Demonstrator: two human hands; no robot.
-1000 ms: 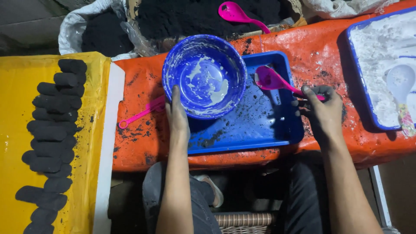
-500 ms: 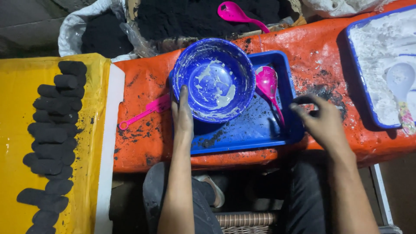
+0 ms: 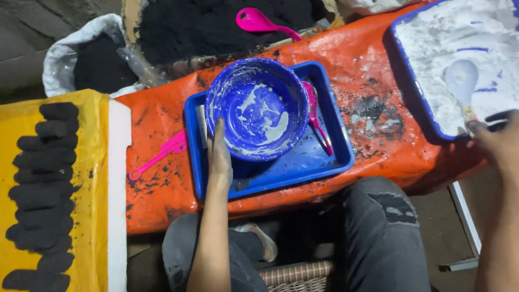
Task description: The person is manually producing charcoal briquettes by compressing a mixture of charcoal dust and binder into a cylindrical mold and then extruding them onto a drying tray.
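— Where's the bowl?

— The blue bowl (image 3: 258, 108) sits in the blue tray (image 3: 303, 167), up against its far edge. The left hand (image 3: 219, 157) lies flat against the bowl's near-left side, fingers straight, not closed round anything.

— Any room in that tray?

— The near half is bare, right up to the rim. One pink spoon (image 3: 316, 116) lies just right of the bowl, inside the tray.

— And the right hand?

— The right hand (image 3: 500, 148) is far right of the bowl, at the near edge of a second tray (image 3: 408, 81) full of white powder. Its fingertips touch the handle of a pale spoon (image 3: 462, 81) lying in the powder; I cannot tell if they pinch it.

— How many pink spoons?

— Three: that one, one (image 3: 159, 154) left of the tray on the orange sheet (image 3: 157, 113), one (image 3: 259, 22) beyond the bowl. Far left, black lumps (image 3: 40, 189) lie in a column on a yellow sheet (image 3: 92, 216).
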